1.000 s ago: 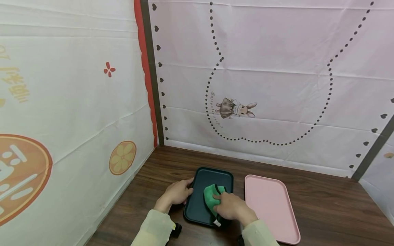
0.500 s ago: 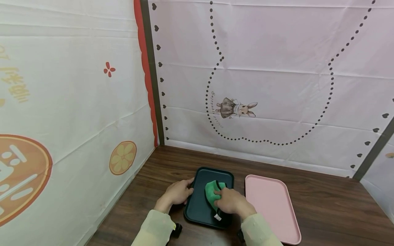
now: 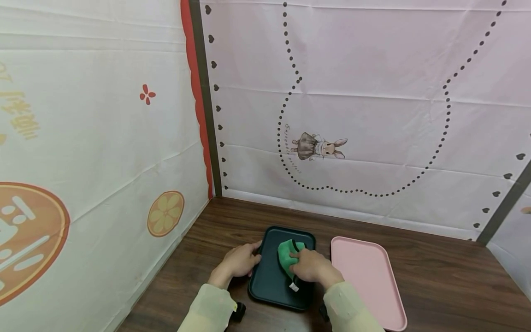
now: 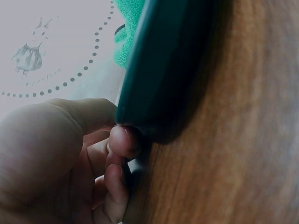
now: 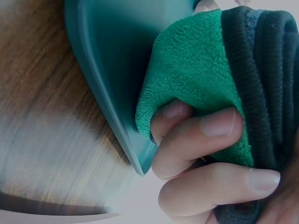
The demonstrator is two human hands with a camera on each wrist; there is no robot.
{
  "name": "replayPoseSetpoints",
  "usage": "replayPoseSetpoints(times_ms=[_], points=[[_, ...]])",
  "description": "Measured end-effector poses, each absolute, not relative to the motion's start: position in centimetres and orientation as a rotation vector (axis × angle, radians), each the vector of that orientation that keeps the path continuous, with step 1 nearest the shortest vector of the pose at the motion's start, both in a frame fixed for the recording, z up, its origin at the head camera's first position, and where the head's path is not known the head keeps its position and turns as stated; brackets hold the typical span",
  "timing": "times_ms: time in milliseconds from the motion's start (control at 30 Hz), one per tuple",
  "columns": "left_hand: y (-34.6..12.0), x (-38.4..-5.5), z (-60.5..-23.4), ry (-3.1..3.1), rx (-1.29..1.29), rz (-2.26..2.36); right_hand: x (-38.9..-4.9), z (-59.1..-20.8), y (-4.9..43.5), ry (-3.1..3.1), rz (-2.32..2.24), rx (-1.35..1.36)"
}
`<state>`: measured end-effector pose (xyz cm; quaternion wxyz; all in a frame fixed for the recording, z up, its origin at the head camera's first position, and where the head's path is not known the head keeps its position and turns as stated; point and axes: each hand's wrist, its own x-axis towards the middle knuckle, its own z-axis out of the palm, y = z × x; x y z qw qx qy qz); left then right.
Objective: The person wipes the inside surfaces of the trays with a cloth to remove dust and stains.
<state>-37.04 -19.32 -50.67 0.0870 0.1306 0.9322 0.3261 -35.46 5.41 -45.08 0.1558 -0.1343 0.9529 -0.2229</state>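
Nearest, two pale sleeves (image 3: 207, 308) reaching forward over a dark wooden table (image 3: 435, 276). Right hand (image 3: 312, 269) curled round a folded green cloth (image 3: 286, 255) with dark edging, fingers (image 5: 210, 135) wrapped over the fold and pressing it down onto the floor of a dark green tray (image 3: 269, 281). Cloth lying inside that tray, toward its far right part, mostly under the right hand. Left hand (image 3: 240, 259) just left of the cloth, fingertips (image 4: 122, 140) bent against the tray's left rim, gripping its edge. Just beside the green tray, on the right, a pink tray (image 3: 365, 286), not touching either hand. Farther back, printed cloth walls with a small rabbit picture (image 3: 317, 147).
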Motion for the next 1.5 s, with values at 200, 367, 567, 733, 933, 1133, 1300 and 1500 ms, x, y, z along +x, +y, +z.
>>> replayPoseSetpoints(times_ms=[200,367,567,733,933,1133,1300,1500], points=[[-19.2,-37.0,-50.6,2.781,0.388,0.969,-35.8,-45.0,5.5,2.734,-0.632,-0.374],[-19.1,-37.0,-50.6,2.782,0.391,0.969,-36.0,-44.9,5.5,2.746,-0.637,-0.366],[-19.1,-37.1,-50.8,2.784,0.391,0.962,-36.6,-44.9,5.5,2.764,-0.633,-0.364],[-19.1,-37.1,-50.9,2.782,0.39,0.963,-37.1,-45.0,5.5,2.761,-0.644,-0.352],[-19.1,-37.2,-50.9,2.778,0.395,0.968,-37.6,-45.1,5.6,2.787,-0.64,-0.321],[-18.9,-37.2,-51.0,2.773,0.399,0.974,-38.0,-45.3,5.6,2.799,-0.65,-0.28],[-18.9,-37.2,-50.9,2.773,0.391,0.968,-38.2,-45.6,5.6,2.809,-0.66,-0.277],[-19.3,-37.0,-50.6,2.763,0.359,0.98,-38.4,-45.9,5.1,2.809,-0.668,-0.322]])
